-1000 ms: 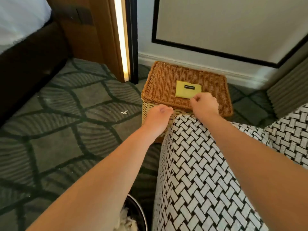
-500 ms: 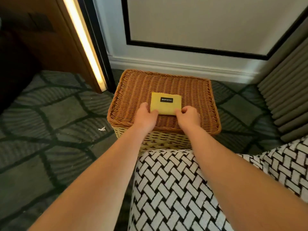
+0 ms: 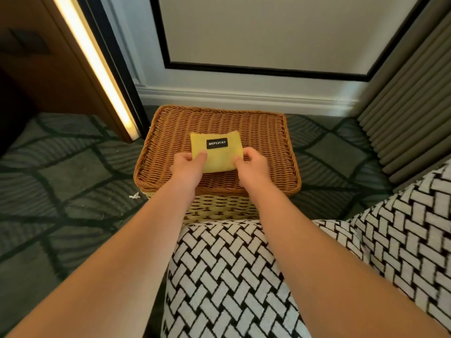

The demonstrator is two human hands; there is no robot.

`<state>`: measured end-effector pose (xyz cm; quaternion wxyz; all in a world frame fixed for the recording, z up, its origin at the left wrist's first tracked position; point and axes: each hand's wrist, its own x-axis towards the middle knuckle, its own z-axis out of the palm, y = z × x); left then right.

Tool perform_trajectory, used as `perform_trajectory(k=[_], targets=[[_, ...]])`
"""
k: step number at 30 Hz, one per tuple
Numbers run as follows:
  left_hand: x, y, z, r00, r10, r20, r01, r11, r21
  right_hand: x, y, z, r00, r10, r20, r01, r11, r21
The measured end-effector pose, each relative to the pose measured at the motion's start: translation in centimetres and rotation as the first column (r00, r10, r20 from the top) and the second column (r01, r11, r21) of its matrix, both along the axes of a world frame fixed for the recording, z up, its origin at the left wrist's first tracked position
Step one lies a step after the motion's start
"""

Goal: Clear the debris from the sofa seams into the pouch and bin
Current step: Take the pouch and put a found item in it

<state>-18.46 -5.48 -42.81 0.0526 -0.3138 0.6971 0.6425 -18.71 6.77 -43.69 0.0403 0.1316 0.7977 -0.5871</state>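
Observation:
A flat yellow pouch [image 3: 217,152] with a black label lies on the brown lid of a wicker basket [image 3: 263,132]. My left hand [image 3: 186,167] pinches the pouch's near left edge, thumb on top. My right hand [image 3: 251,167] pinches its near right edge. The near edge of the pouch is slightly raised off the lid. The sofa arm [image 3: 234,276], in black-and-white woven fabric, is under my forearms. No bin is in view.
A small white scrap [image 3: 134,196] lies on the patterned grey carpet left of the basket. A lit wooden door frame [image 3: 97,69] stands at the left, a white wall with skirting behind, and ribbed grey curtain [image 3: 402,123] at the right.
Both hands moved from the sofa arm's end forward onto the basket lid and took hold of the pouch's near edge. The camera swung right, so the bin at the bottom dropped out of view.

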Motion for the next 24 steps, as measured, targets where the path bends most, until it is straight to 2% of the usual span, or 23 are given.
perform_trajectory(k=[2, 3, 7, 9, 11, 15, 20, 24], targets=[[1.0, 0.0, 1.1, 0.997, 0.051, -0.053, -0.042, 0.988, 0.149, 1.1, 0.1, 0.9, 0.999, 0.017, -0.047, -0.019, 0.999, -0.040], [1.8, 0.0, 1.7, 0.995, 0.060, -0.078, -0.046, 0.984, 0.171, 1.7, 0.2, 1.5, 0.998, 0.027, -0.060, -0.030, 0.998, -0.048], [5.7, 0.1, 3.6, 0.970, 0.060, -0.235, -0.049, 0.998, 0.049, 4.6, 1.0, 3.1, 0.991, 0.092, -0.100, -0.097, 0.995, -0.038], [7.9, 0.3, 4.7, 0.939, 0.063, -0.337, -0.051, 0.998, 0.045, 6.1, 1.4, 3.9, 0.981, 0.150, -0.121, -0.149, 0.989, 0.019], [10.2, 0.5, 6.0, 0.915, -0.001, -0.404, -0.008, 1.000, -0.020, 7.7, 1.6, 4.7, 0.973, 0.192, -0.129, -0.183, 0.980, 0.080], [15.6, 0.8, 9.4, 0.856, -0.227, -0.464, 0.085, 0.948, -0.307, 12.9, 2.2, 7.3, 0.971, 0.163, -0.175, -0.151, 0.985, 0.082], [23.2, 1.4, 14.2, 0.781, -0.338, -0.525, 0.147, 0.917, -0.371, 21.1, 4.3, 10.9, 0.949, 0.274, -0.159, -0.261, 0.961, 0.095], [30.3, 2.6, 15.7, 0.797, -0.373, -0.475, 0.190, 0.902, -0.389, 27.7, 6.6, 13.1, 0.933, 0.335, -0.134, -0.310, 0.934, 0.175]])
